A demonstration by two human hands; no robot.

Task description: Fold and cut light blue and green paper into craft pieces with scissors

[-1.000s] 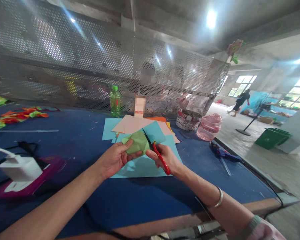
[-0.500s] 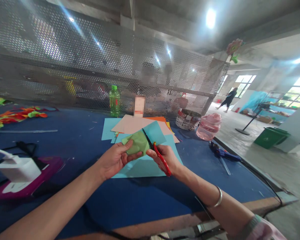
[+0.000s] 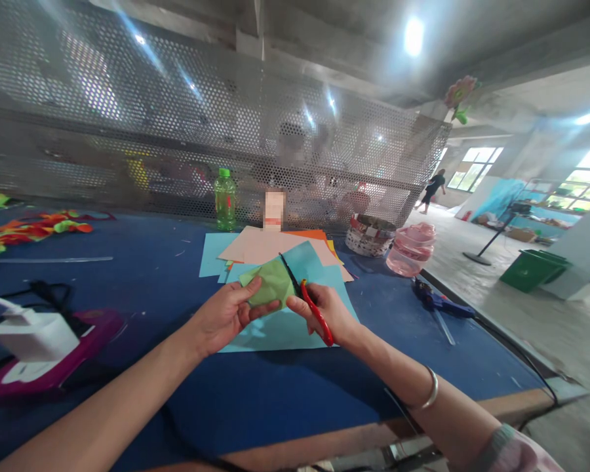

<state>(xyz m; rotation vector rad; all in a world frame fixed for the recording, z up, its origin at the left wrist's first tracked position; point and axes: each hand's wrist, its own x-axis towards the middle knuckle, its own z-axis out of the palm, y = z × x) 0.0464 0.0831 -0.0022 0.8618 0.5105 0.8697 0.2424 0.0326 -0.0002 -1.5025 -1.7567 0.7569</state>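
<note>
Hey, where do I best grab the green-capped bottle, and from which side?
Likely around its mid-body, from the near side: the bottle stands upright, with the perforated panel behind it. The left hand seems nearer, once free of the green paper.

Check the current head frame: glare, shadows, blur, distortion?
Head view: ceiling lamp blooms, windows wash out; head view: streaky glare on the perforated screen, shapes behind it unclear; head view: soft shadow on the blue table between the forearms, which look stretched toward the bottom corners; head view: pixelated patch above the paper stack; head view: scissors fairly sharp.
</note>
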